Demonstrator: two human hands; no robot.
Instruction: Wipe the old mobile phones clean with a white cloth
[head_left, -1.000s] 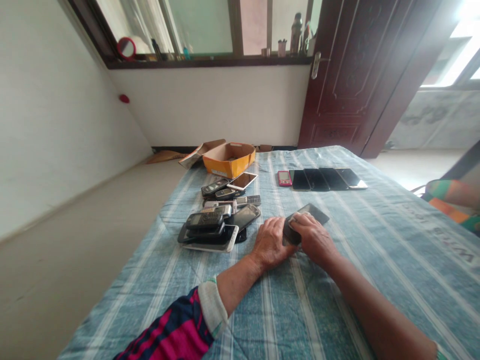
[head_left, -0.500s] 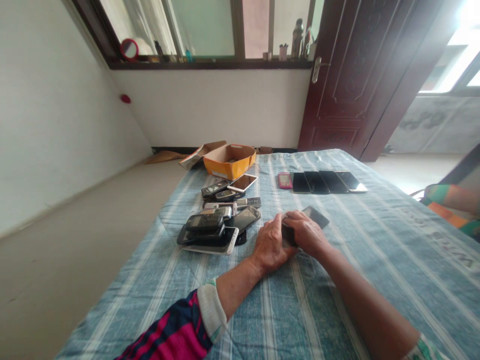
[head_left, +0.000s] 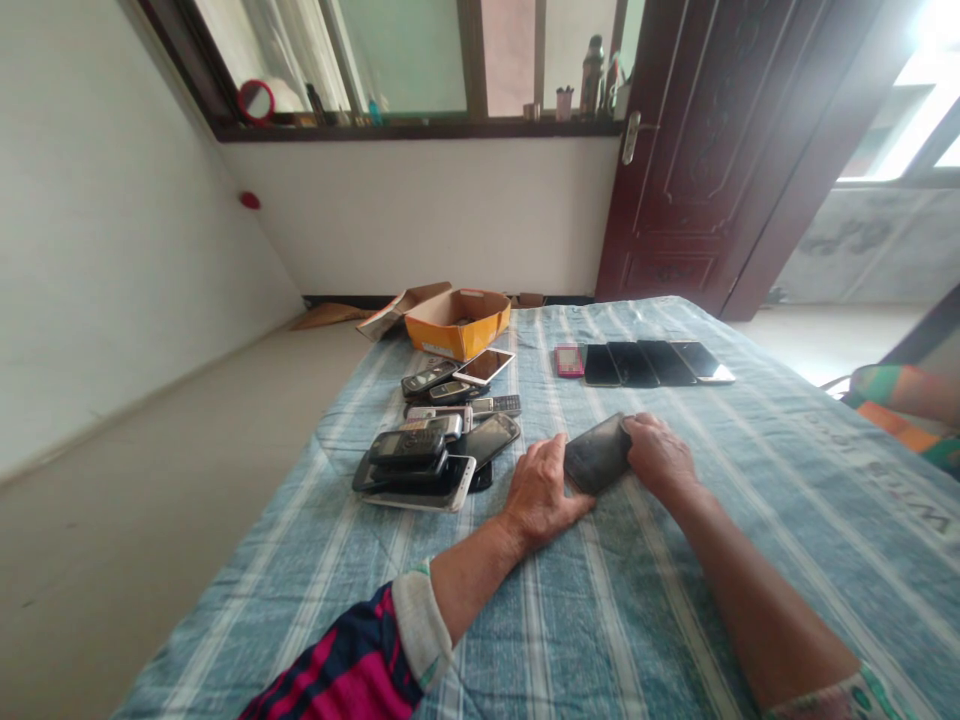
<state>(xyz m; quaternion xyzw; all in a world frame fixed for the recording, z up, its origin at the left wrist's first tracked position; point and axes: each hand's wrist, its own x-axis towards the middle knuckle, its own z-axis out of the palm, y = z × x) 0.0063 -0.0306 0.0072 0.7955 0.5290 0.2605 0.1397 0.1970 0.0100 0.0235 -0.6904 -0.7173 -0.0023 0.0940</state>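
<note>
A dark phone (head_left: 598, 456) lies tilted between my two hands above the striped cloth (head_left: 525, 640). My left hand (head_left: 541, 492) holds its left end between thumb and fingers. The fingers of my right hand (head_left: 660, 450) are closed at its upper right end. To the left is a pile of old phones, with a black keypad phone (head_left: 407, 447) on top of a white-framed phone (head_left: 461, 482) and a grey phone (head_left: 491, 440) beside it. Farther back, a row of dark phones (head_left: 637, 364) overlaps next to a small pink item (head_left: 569, 361).
An open orange box (head_left: 459, 343) stands at the table's far left, its flap (head_left: 397, 312) spread out. A white phone (head_left: 484, 366) leans near it. Beyond are a brown door (head_left: 690, 150) and a sill (head_left: 435, 130) with a flask (head_left: 592, 78). Colourful fabric (head_left: 904, 400) shows at right.
My right hand has moved right, from on top of the phone to its right end, uncovering the dark surface. My left hand has stayed almost where it was.
</note>
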